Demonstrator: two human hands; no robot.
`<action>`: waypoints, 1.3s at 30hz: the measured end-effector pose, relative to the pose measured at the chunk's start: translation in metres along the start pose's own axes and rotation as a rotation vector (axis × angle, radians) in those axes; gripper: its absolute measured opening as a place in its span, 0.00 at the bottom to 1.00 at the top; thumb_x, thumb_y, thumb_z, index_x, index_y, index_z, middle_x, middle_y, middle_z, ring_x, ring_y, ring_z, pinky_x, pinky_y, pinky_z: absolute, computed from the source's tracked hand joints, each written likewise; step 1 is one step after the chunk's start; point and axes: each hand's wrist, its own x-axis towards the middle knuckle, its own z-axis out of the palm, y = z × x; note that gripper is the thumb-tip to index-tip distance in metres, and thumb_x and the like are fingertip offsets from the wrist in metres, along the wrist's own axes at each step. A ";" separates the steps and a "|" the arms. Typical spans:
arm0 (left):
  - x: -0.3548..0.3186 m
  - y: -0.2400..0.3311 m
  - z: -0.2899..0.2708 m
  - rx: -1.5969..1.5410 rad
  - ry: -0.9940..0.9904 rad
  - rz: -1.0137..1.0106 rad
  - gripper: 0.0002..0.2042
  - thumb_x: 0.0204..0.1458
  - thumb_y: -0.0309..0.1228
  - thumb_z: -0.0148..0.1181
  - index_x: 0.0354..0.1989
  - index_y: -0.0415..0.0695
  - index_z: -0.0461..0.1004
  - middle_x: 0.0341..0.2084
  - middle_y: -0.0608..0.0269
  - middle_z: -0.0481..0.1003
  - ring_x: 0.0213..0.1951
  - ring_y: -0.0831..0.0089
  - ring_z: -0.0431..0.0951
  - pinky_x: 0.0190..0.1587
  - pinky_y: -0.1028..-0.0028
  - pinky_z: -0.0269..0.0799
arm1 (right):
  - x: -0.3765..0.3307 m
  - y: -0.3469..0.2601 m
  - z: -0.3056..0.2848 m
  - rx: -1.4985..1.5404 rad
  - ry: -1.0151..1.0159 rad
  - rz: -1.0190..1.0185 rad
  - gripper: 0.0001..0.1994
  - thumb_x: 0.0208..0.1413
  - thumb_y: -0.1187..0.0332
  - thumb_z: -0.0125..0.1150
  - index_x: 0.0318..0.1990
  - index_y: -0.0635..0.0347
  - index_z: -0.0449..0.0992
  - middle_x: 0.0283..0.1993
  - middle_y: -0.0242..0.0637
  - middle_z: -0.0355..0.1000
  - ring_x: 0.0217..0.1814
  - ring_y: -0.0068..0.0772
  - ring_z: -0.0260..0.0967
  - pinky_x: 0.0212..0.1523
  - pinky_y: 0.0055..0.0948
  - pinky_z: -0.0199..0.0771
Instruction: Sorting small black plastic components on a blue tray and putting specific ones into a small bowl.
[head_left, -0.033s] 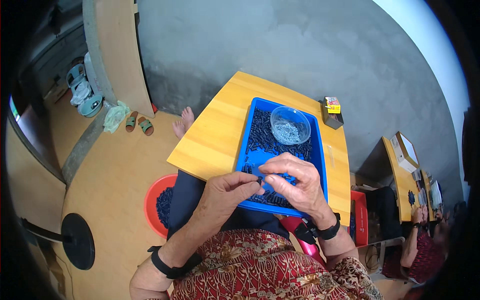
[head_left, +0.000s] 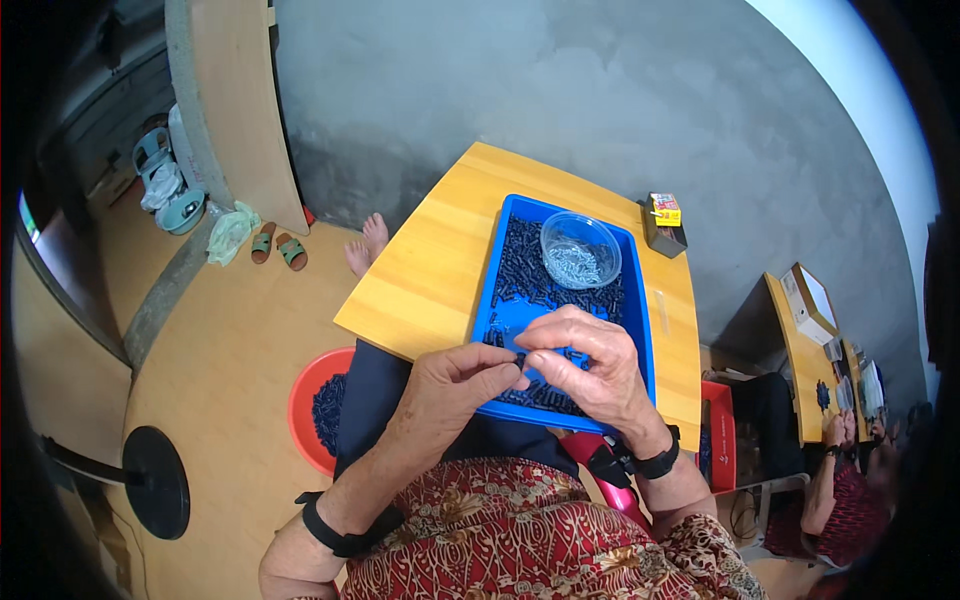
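Over the near half of a blue tray (head_left: 648, 345), my left hand (head_left: 450, 392) pinches a small black plastic piece (head_left: 519, 360) between thumb and forefinger. My right hand (head_left: 592, 365) meets it from the right, thumb and forefinger closed near the piece's end. Whatever lies between those right fingertips is too small to make out. Many similar black pieces (head_left: 521, 253) fill the far part of the tray, with more along its near edge under my hands. A clear round tub (head_left: 580, 228) of small silvery metal parts (head_left: 572, 264) sits on the pieces at the tray's far end.
The tray lies on a yellow wooden table (head_left: 430, 270). A dark box (head_left: 664, 238) with a yellow packet stands at its far right corner. Left of my legs is a red basin (head_left: 303, 410) of black pieces. A co-worker (head_left: 845, 500) sits at another table on the right.
My right thumb and fingers have shifted slightly left, closer to the black piece in my left hand. The left hand has stayed in place.
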 end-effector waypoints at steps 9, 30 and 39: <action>0.001 -0.003 -0.002 0.093 0.025 0.068 0.09 0.56 0.29 0.63 0.41 0.36 0.80 0.33 0.64 0.80 0.38 0.81 0.77 0.44 0.80 0.71 | -0.002 -0.002 0.009 -0.080 0.020 -0.006 0.05 0.49 0.79 0.65 0.35 0.65 0.77 0.34 0.41 0.76 0.36 0.38 0.75 0.38 0.33 0.75; 0.001 0.003 -0.003 0.041 0.037 -0.008 0.11 0.60 0.33 0.59 0.42 0.38 0.80 0.36 0.65 0.80 0.39 0.81 0.77 0.46 0.78 0.71 | -0.005 0.002 0.010 -0.333 0.050 -0.196 0.17 0.38 0.73 0.76 0.38 0.61 0.77 0.34 0.37 0.76 0.35 0.37 0.74 0.36 0.34 0.69; 0.002 0.002 -0.004 0.021 -0.023 -0.009 0.08 0.57 0.29 0.63 0.40 0.37 0.80 0.35 0.62 0.80 0.39 0.78 0.78 0.47 0.78 0.72 | -0.005 0.000 0.009 -0.343 0.003 -0.219 0.17 0.39 0.72 0.76 0.39 0.61 0.78 0.35 0.37 0.77 0.36 0.36 0.74 0.36 0.34 0.68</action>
